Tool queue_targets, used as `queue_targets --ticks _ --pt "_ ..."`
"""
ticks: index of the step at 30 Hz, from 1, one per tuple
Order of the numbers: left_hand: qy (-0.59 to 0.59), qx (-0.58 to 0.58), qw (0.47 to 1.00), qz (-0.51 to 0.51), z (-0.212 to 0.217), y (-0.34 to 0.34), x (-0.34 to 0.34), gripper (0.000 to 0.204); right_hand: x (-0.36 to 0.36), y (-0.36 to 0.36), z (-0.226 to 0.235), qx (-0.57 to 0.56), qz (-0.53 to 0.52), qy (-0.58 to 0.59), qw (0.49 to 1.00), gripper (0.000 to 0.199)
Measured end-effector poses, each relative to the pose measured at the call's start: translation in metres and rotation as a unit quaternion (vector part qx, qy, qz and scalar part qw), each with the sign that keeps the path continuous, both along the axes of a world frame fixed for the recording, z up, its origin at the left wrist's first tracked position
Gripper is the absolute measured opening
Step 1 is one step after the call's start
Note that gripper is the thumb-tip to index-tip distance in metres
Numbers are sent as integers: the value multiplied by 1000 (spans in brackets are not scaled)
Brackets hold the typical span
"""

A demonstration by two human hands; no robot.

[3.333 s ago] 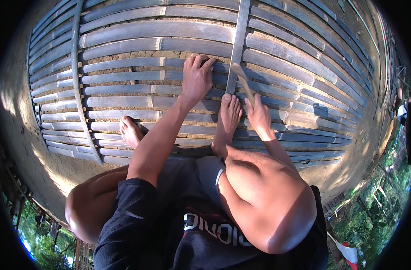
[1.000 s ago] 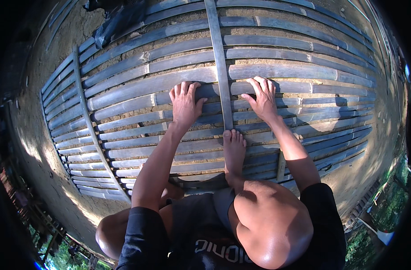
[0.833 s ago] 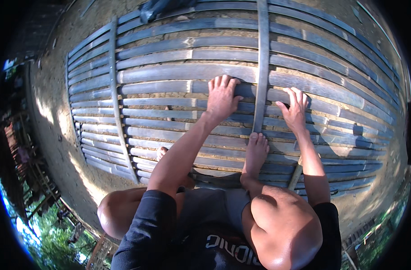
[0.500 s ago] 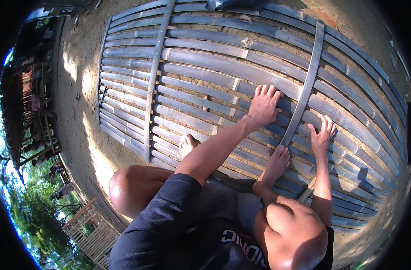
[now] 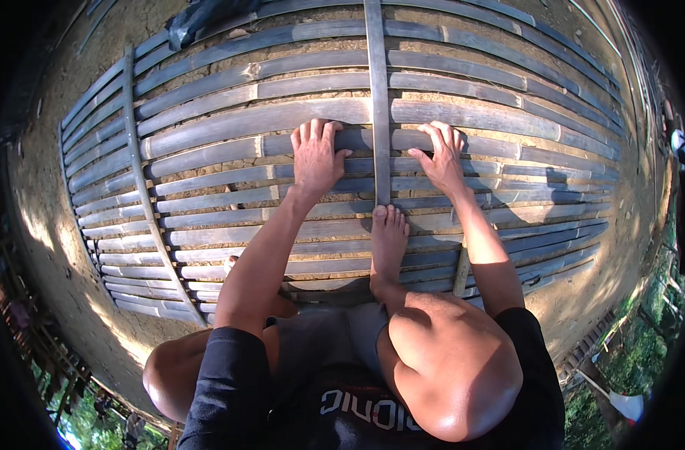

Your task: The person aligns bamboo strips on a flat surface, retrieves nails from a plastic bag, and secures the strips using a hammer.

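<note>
At the far left I get sunlit ground (image 5: 36,217), then the frame (image 5: 252,114) of bamboo strips, with soil showing through its gaps. The left bar (image 5: 138,166) crosses the strips, and up past it a black sheet (image 5: 200,22) lies crumpled on the far edge. The left foot (image 5: 231,262) is mostly hidden behind the forearm; I make out only a bit of its toes. The left hand (image 5: 317,159) grasps the slat (image 5: 215,155), its fingers bent over the far edge and its thumb by the near one; how hard it squeezes I can't tell. That slat runs crosswise in the middle of the frame and passes under the middle bar (image 5: 380,90), between my wearer's hands. The right foot (image 5: 389,244) has its toes at the bar's near end. Just right of the bar, the right hand (image 5: 442,159) grasps the same slat in the same way, pressure again unclear to me. Below its forearm, a stick (image 5: 461,271) lies across the nearer strips. Farther right, a dark shadow (image 5: 558,186) falls on the strips.
</note>
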State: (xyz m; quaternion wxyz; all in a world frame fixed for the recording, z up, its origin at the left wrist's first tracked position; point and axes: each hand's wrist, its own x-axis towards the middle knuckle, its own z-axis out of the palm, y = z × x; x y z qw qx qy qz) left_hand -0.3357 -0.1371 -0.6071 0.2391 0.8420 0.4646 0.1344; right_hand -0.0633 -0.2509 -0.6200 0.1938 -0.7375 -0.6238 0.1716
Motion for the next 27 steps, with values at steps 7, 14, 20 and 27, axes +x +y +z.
queue_targets --ticks 7,14,20,27 --pt "5 -11 1000 -5 2 0 -1 52 -5 5 7 -19 -6 -17 1000 56" --pt "31 7 999 -1 -5 0 1 56 -6 0 3 -26 -16 -22 999 57" --pt "46 23 999 -12 -9 0 -1 57 -10 -3 -1 -18 -32 -18 999 58" --pt "37 9 999 -6 -5 -1 3 55 -13 -2 0 -41 -50 31 997 61"
